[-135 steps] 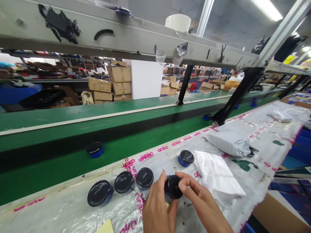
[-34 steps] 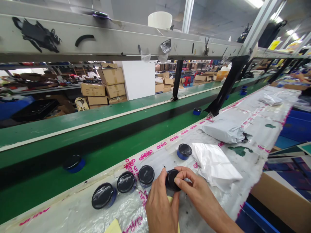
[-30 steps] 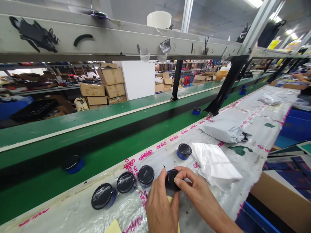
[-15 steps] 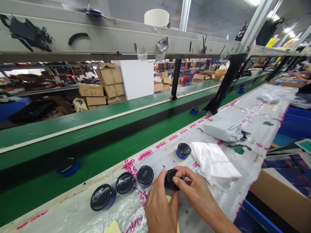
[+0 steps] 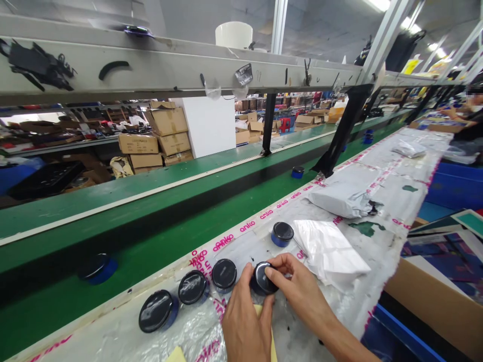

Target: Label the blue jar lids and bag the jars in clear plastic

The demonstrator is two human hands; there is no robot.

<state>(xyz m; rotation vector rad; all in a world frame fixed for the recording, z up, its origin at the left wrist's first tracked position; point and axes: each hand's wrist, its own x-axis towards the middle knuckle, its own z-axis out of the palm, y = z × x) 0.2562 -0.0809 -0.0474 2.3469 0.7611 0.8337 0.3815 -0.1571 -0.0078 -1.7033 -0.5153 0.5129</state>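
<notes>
A small round tub with a black lid sits between my two hands on the plastic-covered bench. My left hand curves round its left and near side, fingers against the rim. My right hand grips the far right edge, with the thumb lying on the lid. To the left stand three similar blue tubs with black lids: one close by, another beside it, and a nearer one. One more blue tub stands beyond my right hand. Yellow paper shows partly under my left hand.
A green conveyor belt runs along the bench's far side, carrying several blue tubs, one at left. White plastic sheeting and a grey-white package lie right. A cardboard box stands lower right; a person is far right.
The lidded tub in my hands has tilted so its top faces up more. My right thumb has shifted slightly on the lid. The view has swung a little to the right.
</notes>
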